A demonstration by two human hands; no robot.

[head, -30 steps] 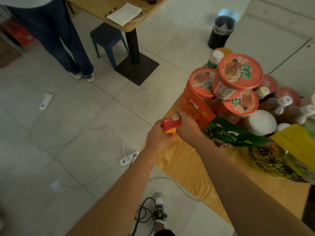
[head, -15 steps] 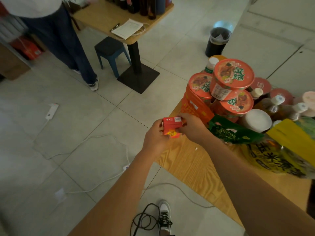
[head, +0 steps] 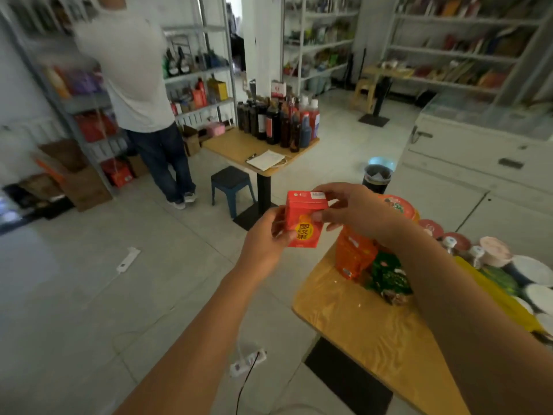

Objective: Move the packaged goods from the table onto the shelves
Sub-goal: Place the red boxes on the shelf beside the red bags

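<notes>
Left hand (head: 266, 247): curled partway closed around the lower left side of a small red box (head: 303, 221), thumb against its front edge, fingers hidden behind it.
Right hand (head: 356, 212): partly closed, pinching the same box from the right; fingertips (head: 318, 216) press its front face and upper fingers reach over its top right corner.
Red box: held upright between both hands in the air, above the floor and just off the left corner of the desk (head: 368, 324); a round yellow label with dark characters shows on its lower front.
Desk: wooden top at the lower right, carrying the rest of the goods; the right forearm crosses over it.
Orange bag (head: 351, 256): stands on the desk just below the right wrist.
Green packet (head: 389, 275): lies beside the orange bag, touching it.
Noodle cups (head: 398, 205): red lids behind the right hand, partly hidden by it.
Shelves (head: 449, 46): line the far walls, well apart from the hands, stocked with goods too blurred to name.
Second desk (head: 260, 148): farther back, holding dark bottles and a clipboard.
Other person (head: 140, 85): stands by the left shelves in a white top and dark trousers.
</notes>
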